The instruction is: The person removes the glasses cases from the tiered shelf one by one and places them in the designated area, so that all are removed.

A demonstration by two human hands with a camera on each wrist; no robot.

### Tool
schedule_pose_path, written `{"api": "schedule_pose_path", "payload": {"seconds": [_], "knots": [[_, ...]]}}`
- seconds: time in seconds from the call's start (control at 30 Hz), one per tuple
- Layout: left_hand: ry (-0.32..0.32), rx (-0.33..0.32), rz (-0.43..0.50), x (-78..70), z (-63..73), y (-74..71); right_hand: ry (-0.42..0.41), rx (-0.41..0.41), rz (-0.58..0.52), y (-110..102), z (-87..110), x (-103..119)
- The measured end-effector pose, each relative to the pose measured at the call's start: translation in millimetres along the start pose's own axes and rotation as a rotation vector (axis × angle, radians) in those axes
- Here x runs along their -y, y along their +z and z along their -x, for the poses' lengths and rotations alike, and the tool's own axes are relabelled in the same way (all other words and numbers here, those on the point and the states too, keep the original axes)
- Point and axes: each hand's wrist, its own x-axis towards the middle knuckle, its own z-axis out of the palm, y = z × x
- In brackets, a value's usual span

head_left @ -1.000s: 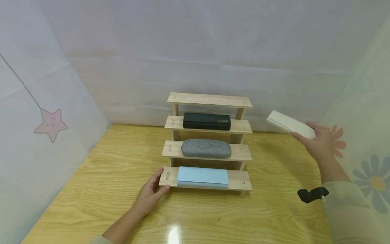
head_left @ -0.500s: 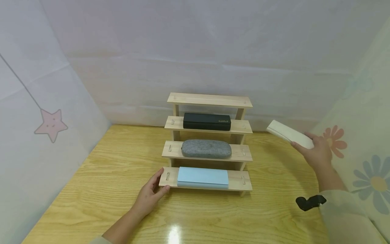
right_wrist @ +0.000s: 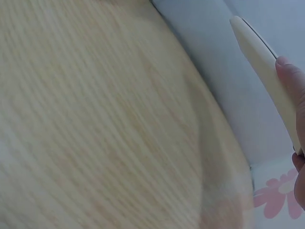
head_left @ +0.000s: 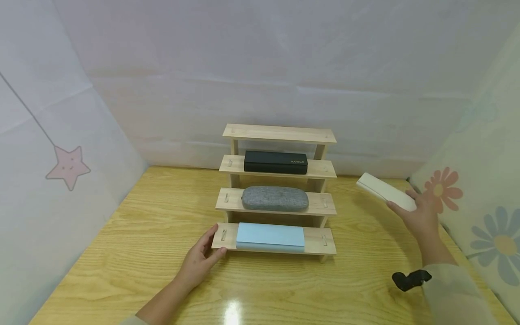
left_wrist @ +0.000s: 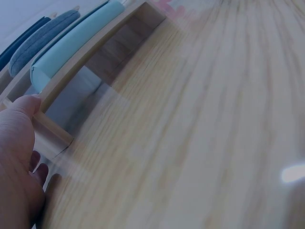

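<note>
A stepped wooden rack (head_left: 280,132) with several shelves stands in the middle of the table. My left hand (head_left: 199,259) grips the left end of its lowest shelf, thumb at the front edge, fingers behind. On that shelf lies a light blue glasses case (head_left: 270,234). Above it sit a grey fabric glasses case (head_left: 275,198) and a black glasses case (head_left: 276,162); the top shelf is bare. To the right of the rack my right hand (head_left: 422,214) holds a white glasses case (head_left: 386,192) by its near end, tilted. The right wrist view shows the white case (right_wrist: 267,67) over the table.
The wood-grain table (head_left: 162,198) meets a pale cloth backdrop (head_left: 195,90) behind the rack. Cloth side walls stand left and right, the right one (head_left: 487,189) with printed flowers close to my right arm. A dark strap (head_left: 411,280) sits at my right wrist.
My right hand has come lower and nearer the table with the white glasses case, slightly toward me. My left hand, the rack and the cases on it stay put.
</note>
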Motion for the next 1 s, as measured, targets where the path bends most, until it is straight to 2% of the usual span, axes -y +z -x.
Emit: {"api": "schedule_pose_path", "payload": {"seconds": [0.4, 0.77, 1.0], "knots": [[-0.004, 0.007, 0.006, 2.3, -0.5, -0.5, -0.004, -0.011, 0.017, 16, 13.1, -13], [0.0, 0.012, 0.006, 1.6, 0.6, -0.7, 0.032, 0.021, -0.011, 30, 25.2, -27], [0.003, 0.011, 0.019, 2.2, -0.2, -0.2, 0.049, 0.02, 0.02, 39, 26.4, -33]]}}
